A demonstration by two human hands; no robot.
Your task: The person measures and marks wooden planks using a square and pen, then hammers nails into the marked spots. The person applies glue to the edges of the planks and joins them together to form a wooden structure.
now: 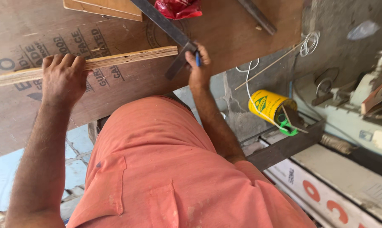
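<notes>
My left hand (62,78) lies on a narrow plywood strip (127,57), pinning it flat against a big brown plywood sheet (127,88). My right hand (199,67) grips a blue pen (197,58) together with the lower end of a dark metal try square (165,27). The square's blade runs up and to the left from the right end of the strip. My orange shirt fills the lower middle of the view.
A red plastic bag (178,7) and light plywood offcuts (106,7) lie at the top of the sheet. On the right are a yellow tin (269,105) with a green piece, white cord (309,42), a thin stick, and a pale machine (360,101) on the concrete floor.
</notes>
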